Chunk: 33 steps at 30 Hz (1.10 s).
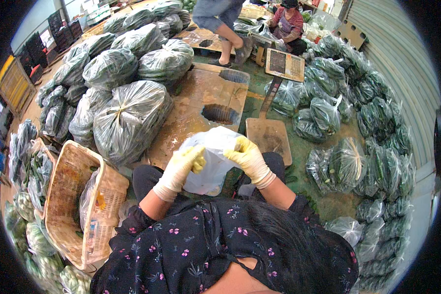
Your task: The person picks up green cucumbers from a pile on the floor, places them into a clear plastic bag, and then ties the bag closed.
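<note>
In front of my lap I hold up a thin, whitish plastic bag (209, 169) that looks slack. My left hand (185, 162), in a pale yellow glove, pinches its left edge with the fingers curled. The opposite upper edge is gripped by my right hand (246, 155), gloved alike. Just beyond my right hand stands a platform scale (268, 139), its display head (285, 65) up on a post. A wet brown pallet (179, 125) with dark openings lies ahead of the bag.
Big tied bags of green produce (130, 120) are piled at the left. Beside my left knee stands a tipped yellow crate (113, 215). Smaller filled bags (345, 166) line the right side along a shutter wall (399, 54). Ahead, one person (220, 22) stands and another (286, 29) sits.
</note>
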{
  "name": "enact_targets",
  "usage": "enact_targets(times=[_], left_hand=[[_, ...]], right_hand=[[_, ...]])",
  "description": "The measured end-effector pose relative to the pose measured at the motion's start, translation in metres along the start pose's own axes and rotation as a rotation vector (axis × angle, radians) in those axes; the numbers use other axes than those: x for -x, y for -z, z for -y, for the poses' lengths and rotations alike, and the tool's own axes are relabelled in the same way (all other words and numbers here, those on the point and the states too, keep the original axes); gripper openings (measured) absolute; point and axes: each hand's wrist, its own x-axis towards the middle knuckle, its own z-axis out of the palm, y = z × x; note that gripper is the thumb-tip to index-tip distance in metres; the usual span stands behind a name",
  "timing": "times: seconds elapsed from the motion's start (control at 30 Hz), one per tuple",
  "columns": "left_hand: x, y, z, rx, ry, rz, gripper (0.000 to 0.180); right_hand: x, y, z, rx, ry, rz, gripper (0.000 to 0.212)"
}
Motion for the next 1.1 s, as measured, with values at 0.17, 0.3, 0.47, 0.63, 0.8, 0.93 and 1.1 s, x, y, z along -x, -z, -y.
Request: enact_targets(times=[0.17, 0.3, 0.47, 0.63, 0.8, 0.93, 1.1], left_hand=[[0.014, -0.017, -0.003, -0.002, 0.028, 0.268, 0.021], [0.01, 0.018, 0.018, 0.306, 0.21, 0.278, 0.014], [0.0, 0.047, -0.003, 0.932, -0.242, 0.221, 0.007], [0.005, 0.094, -0.028, 0.818, -0.191, 0.144, 0.011], [0.0, 0.097, -0.07, 0.091, -0.151, -0.032, 0.006], [-0.02, 0.085, -0.094, -0.438, -0.525, -0.128, 0.009], [-0.009, 0.001, -0.112, -0.391, -0.429, 0.32, 0.011]], right_hand=[[0.014, -0.034, 0.0, 0.289, -0.022, 0.222, 0.025], [0.006, -0.032, 0.024, -0.067, -0.11, 0.221, 0.033], [-0.016, 0.057, 0.003, 0.637, 0.142, -0.284, 0.016], [-0.019, 0.139, -0.006, 0.839, 0.181, -0.572, 0.015], [-0.014, 0.141, -0.003, 1.034, 0.02, -0.498, 0.022], [0.0, 0.103, 0.051, 1.146, 0.115, -0.241, 0.065], [-0.002, -0.032, 0.144, 1.332, 0.837, 0.0, 0.08]])
